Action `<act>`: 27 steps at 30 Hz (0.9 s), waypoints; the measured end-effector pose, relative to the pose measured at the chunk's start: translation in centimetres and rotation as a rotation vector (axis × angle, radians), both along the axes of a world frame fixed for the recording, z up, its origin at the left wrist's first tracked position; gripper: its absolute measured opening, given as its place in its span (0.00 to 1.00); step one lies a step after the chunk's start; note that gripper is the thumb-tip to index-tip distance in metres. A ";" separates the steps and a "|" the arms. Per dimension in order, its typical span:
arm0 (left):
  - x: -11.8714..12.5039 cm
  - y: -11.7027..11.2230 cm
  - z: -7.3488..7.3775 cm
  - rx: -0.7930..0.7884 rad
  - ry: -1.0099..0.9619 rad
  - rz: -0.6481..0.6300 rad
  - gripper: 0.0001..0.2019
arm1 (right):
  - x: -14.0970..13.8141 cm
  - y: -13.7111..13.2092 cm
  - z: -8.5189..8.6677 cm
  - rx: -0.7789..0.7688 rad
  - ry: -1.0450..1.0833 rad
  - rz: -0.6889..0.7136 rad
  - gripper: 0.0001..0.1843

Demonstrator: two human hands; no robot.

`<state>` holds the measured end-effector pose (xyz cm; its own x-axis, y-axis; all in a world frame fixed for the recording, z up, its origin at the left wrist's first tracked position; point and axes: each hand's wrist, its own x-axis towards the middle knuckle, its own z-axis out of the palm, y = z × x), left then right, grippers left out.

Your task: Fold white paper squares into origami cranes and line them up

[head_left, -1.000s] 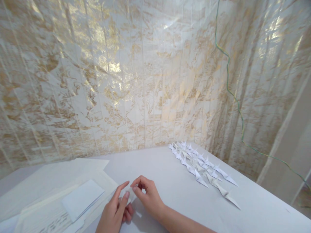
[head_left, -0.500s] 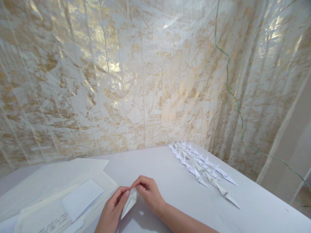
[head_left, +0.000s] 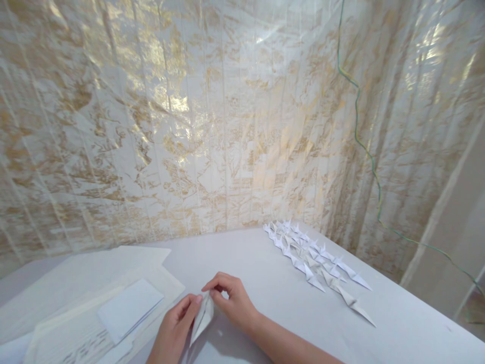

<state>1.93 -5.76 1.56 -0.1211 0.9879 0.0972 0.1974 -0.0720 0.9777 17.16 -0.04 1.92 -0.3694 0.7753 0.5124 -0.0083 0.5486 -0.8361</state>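
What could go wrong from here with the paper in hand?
The folded paper is held at its upper end by the left hand and right hand, its lower point free, so it might twist or crease unevenly. The rows of folded pieces lie to the right; a wide swing of the right arm could disturb them.

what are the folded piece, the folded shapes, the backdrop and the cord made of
Folded piece: seemingly matte off-white paper, judging by its creases.
Folded shapes: likely paper too, white and greyish; sharp points and flat facets suggest it.
Backdrop: probably plastic film or shiny fabric, given its glossy highlights and wrinkles.
Cord: perhaps plastic-coated wire, being thin and kinked; too small to be sure.
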 end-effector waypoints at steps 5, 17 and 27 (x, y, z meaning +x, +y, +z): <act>-0.1 0.1 -0.2 -0.004 -0.002 0.016 0.26 | -0.1 -0.4 0.1 -0.010 -0.013 0.010 0.11; -0.3 0.0 0.2 0.016 0.097 -0.068 0.21 | -0.3 0.0 -0.3 -0.118 0.070 0.048 0.06; -0.4 0.0 0.2 0.017 0.113 -0.044 0.22 | 0.0 0.4 -0.1 -0.071 0.036 0.040 0.11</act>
